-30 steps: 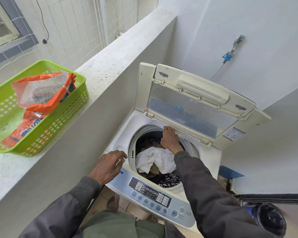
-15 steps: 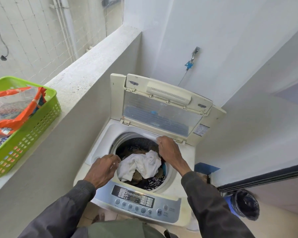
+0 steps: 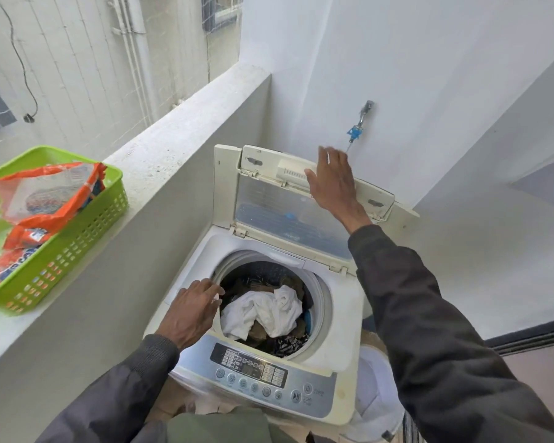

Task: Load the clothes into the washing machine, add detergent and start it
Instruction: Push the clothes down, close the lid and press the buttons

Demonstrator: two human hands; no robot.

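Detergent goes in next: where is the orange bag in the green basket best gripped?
Take the orange plastic detergent bag by its crumpled upper end, from above: it lies slumped in the green plastic basket, whose walls block its sides.

Home laundry balcony, washing machine [image 3: 263, 314], wall tap [image 3: 363, 115], parapet ledge [image 3: 160, 155]

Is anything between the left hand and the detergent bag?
Only the basket wall: the bag lies inside it, up on the ledge, to the left of the left hand. The basket is open on top, so the bag is reachable from above.
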